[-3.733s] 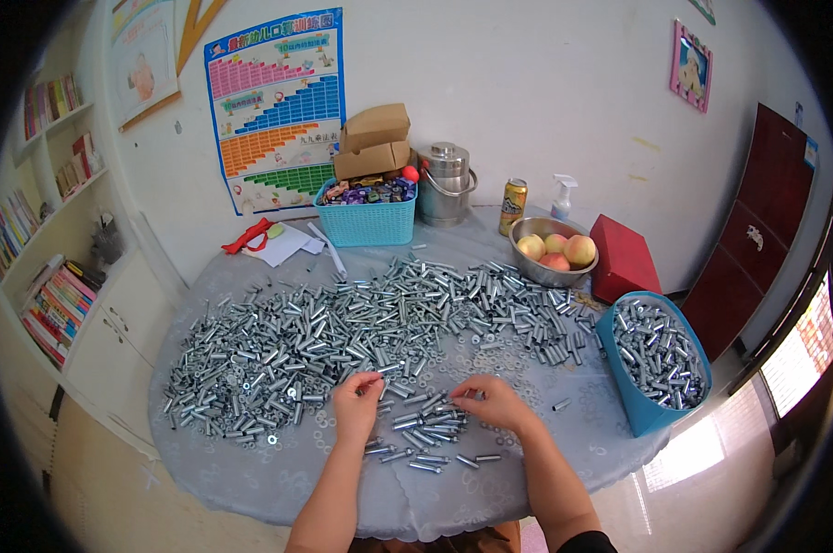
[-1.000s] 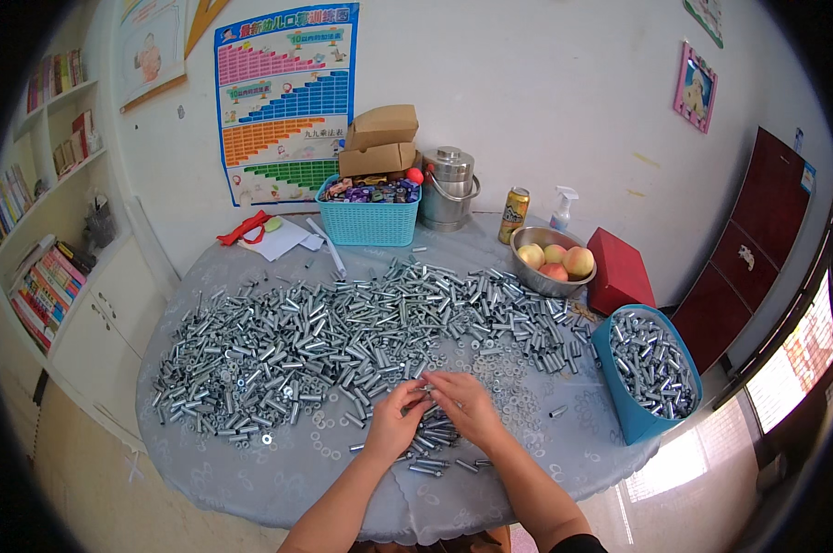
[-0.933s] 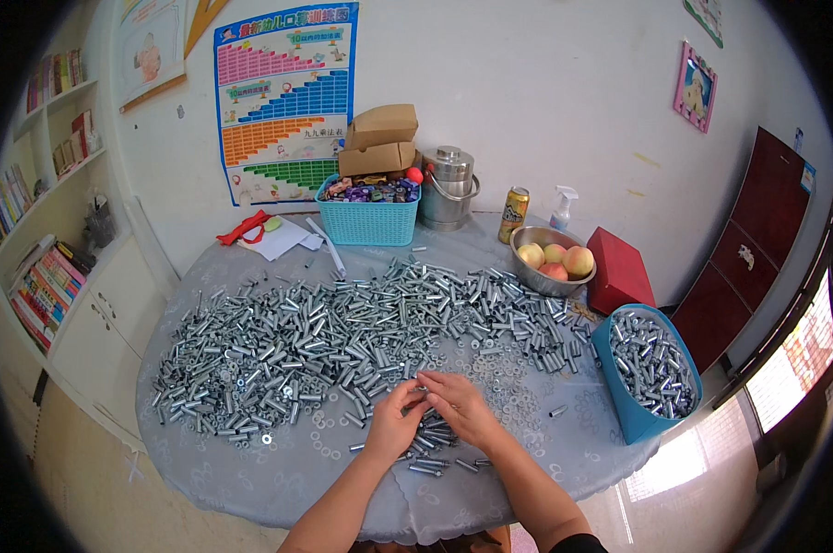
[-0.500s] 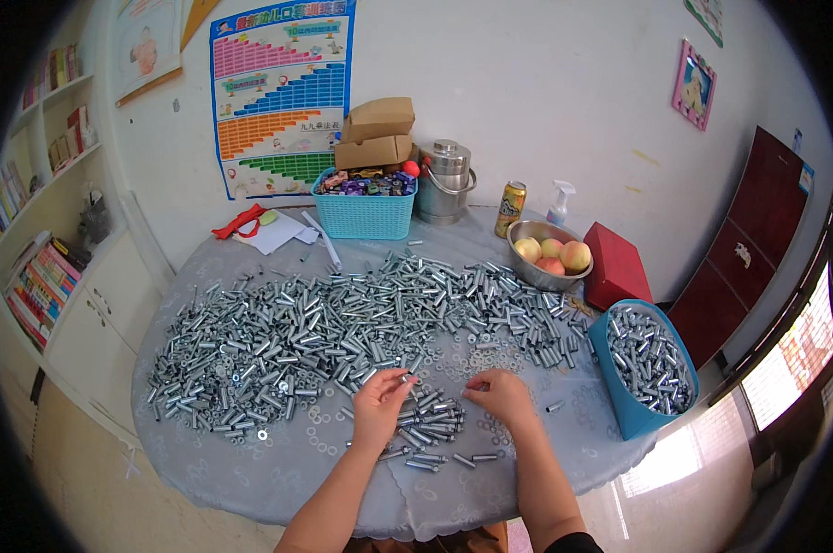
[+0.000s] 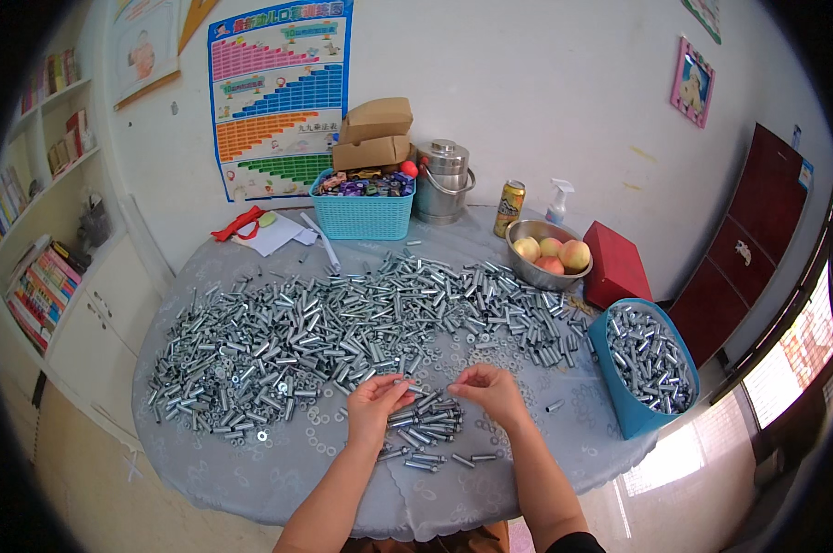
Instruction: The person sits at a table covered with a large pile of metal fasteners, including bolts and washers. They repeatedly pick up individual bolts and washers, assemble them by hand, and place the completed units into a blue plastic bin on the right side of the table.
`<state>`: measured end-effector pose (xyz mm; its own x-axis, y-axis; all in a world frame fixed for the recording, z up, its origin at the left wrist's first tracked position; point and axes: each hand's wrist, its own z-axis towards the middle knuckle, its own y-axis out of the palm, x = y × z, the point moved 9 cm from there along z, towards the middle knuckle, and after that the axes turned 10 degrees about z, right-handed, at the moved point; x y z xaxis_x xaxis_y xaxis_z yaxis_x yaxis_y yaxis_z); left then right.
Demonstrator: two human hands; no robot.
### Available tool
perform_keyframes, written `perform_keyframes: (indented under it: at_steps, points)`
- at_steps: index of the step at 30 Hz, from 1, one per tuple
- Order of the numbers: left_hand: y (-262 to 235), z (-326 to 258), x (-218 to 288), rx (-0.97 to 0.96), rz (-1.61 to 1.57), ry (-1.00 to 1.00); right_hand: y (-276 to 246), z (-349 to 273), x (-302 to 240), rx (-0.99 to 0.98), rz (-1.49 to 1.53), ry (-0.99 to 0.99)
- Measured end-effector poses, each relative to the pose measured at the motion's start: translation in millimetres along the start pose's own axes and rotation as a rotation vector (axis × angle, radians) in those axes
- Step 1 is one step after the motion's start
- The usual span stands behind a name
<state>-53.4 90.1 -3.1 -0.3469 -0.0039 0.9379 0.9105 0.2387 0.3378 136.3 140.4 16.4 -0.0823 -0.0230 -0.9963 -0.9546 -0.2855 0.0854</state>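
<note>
A wide heap of silver metal bolts and sleeves covers the middle of a round table with a grey patterned cloth. A smaller pile of bolts lies in front of me between my hands. My left hand pinches a small silver bolt at its fingertips, just above that pile. My right hand is close by to the right, fingers curled on a small metal piece. Loose washers are scattered around. A blue bin at the right holds several more bolts.
At the back stand a turquoise basket with cardboard boxes on it, a steel canister, a drink can, a spray bottle, a bowl of peaches and a red box. Red-handled pliers and paper lie back left. Bookshelves line the left wall.
My hands met over the small pile a second ago, parted half a second ago, and have now come closer together again above it.
</note>
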Motion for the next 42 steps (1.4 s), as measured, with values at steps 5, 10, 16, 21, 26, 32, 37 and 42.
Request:
perform_keyframes:
  at_steps: [5, 10, 16, 21, 26, 32, 37, 42]
  points:
    - [-2.6, 2.1, -13.7, -0.008, -0.097, -0.094, 29.9, -4.2, 5.6, -0.144, 0.161, 0.063]
    - [0.0, -0.1, -22.1, -0.054, -0.180, -0.169, 33.9, -5.6, 2.6, -0.130, 0.124, 0.023]
    - [-0.4, 1.9, -30.7, -0.072, -0.270, -0.211, 34.1, -12.8, -25.7, -0.020, -0.220, -0.254]
    - [9.5, -6.7, -24.9, -0.147, -0.093, -0.269, 25.9, -12.8, -29.7, 0.031, -0.205, -0.354]
    - [9.4, -5.2, -26.5, -0.142, -0.039, -0.234, 0.5, -7.5, -34.3, 0.143, -0.126, -0.312]
    - [0.4, -2.0, -17.6, -0.079, -0.115, -0.174, -67.7, 0.1, -24.9, 0.368, -0.282, -0.293]
    - [2.2, -1.7, -16.8, -0.094, -0.121, -0.168, -59.6, -2.9, -11.8, 0.265, -0.784, -0.100]
    - [2.7, -3.2, -15.7, -0.095, -0.103, -0.174, -53.9, -1.1, -8.8, 0.247, -0.907, -0.135]
